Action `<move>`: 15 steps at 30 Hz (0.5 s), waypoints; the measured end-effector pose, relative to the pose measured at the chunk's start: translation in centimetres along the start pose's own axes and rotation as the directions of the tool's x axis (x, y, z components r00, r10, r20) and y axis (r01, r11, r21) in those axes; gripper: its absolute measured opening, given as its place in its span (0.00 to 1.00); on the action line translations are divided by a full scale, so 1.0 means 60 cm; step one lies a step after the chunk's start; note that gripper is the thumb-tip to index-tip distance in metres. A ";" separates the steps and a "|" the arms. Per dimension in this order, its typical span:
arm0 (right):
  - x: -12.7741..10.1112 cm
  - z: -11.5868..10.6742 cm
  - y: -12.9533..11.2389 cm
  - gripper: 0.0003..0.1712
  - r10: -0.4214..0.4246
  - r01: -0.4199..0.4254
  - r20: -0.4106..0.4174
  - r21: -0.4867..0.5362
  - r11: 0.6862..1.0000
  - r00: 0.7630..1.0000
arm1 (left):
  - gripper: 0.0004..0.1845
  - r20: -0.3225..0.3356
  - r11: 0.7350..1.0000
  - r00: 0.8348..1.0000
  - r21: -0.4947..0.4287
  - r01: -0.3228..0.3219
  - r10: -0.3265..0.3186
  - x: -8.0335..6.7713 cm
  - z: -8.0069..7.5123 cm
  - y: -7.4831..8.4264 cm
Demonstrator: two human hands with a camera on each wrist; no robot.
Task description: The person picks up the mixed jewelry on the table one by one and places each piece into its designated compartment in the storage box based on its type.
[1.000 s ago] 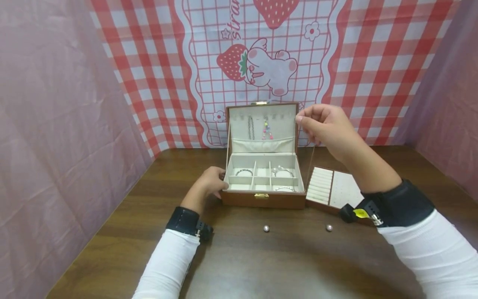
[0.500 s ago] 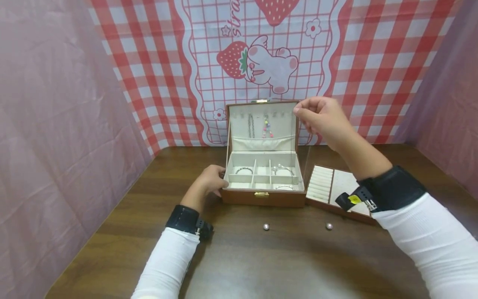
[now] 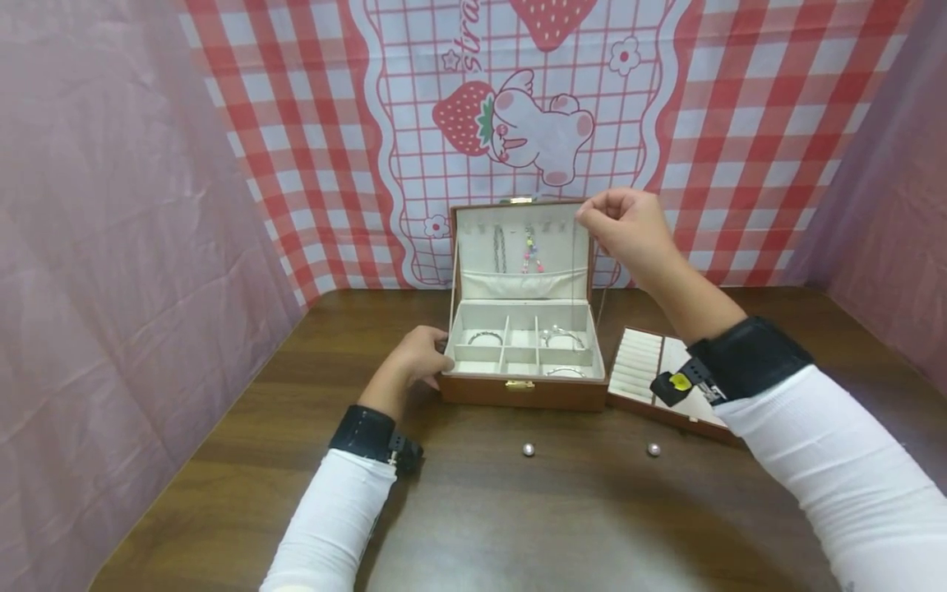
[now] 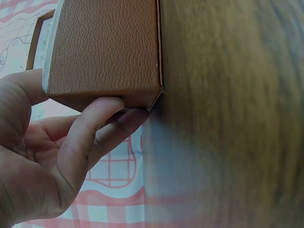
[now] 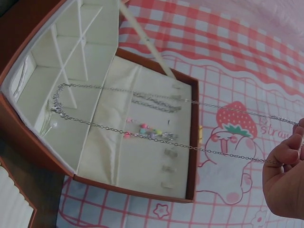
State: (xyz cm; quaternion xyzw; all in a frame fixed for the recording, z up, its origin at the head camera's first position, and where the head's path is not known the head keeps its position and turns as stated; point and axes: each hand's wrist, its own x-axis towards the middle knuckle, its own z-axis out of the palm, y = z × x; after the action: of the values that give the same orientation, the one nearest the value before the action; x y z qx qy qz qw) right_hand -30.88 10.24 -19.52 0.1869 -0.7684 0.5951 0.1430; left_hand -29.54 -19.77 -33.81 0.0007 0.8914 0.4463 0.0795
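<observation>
R hand [image 3: 629,226] is raised by the top R corner of the lid, fingertips pinching a thin silver chain necklace [image 5: 156,137]; the chain hangs from the pinch in two strands, long axis running down toward the box interior, its far end w/ clasp near the R compartments. L hand [image 3: 414,362] grips the L end of the open brown leather jewellery box w/ cream lining [image 3: 521,390], thumb on the side wall, fingers curled round the lower corner. So the chain lies just L of and below the R hand, in front of the lid; R hand is far nearer to it. Head view barely shows the chain, only a faint line; R wrist view shows both strands plus a dark chain and a coloured bead strand [image 5: 145,129] hung on the lid hooks. L wrist view shows only the box's outer wall and the dark wooden table [image 4: 228,114]. Also on the table: a removable cream ring tray [image 3: 651,370] just R of the box, two loose pearl beads [image 3: 528,450] in front.
</observation>
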 end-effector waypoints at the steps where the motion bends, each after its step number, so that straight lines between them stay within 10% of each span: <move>1: 0.002 0.001 0.003 0.10 -0.003 0.003 -0.006 -0.007 1.000 1.000 | 0.33 0.001 1.000 1.000 0.000 0.002 -0.002 0.000 0.000 0.001; 15: 0.046 0.009 0.025 0.08 -0.016 0.018 -0.079 0.032 0.999 0.997 | 0.33 0.002 1.000 1.000 0.017 0.003 -0.003 -0.003 0.000 0.003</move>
State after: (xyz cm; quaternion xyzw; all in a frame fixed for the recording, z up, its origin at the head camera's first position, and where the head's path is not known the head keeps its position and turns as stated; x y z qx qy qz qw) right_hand -34.01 9.73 -19.73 0.1722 -0.7509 0.6131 0.1751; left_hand -29.39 -19.69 -33.62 0.0003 0.8951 0.4385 0.0810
